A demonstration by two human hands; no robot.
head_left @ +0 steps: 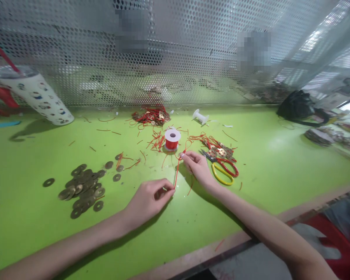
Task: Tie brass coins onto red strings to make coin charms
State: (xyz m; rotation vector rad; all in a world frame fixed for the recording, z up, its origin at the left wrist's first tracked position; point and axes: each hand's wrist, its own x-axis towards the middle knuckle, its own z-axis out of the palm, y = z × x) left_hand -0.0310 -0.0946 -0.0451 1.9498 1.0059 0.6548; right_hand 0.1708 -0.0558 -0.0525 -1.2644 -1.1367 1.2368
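Observation:
A red cord (177, 173) is stretched between my two hands above the green table. My left hand (151, 198) pinches its lower end. Higher up, my right hand (196, 165) pinches the same cord, and a loop rises past its fingertips. Just behind them stands a white spool (172, 139) wound with red cord. Scissors (221, 165) with one red and one yellow handle lie right of my right hand. Loose holed coins (86, 186) are heaped to the left of my left hand. Whether a coin hangs on the held cord, I cannot tell.
Corded coins lie in a pile (153, 116) at the back and in another (217, 147) behind the scissors. An empty white spool (200, 116), a patterned tumbler (37, 93) with a straw, and a black bag (297, 107) stand farther out. A perforated metal screen (175, 74) borders the table (259, 163).

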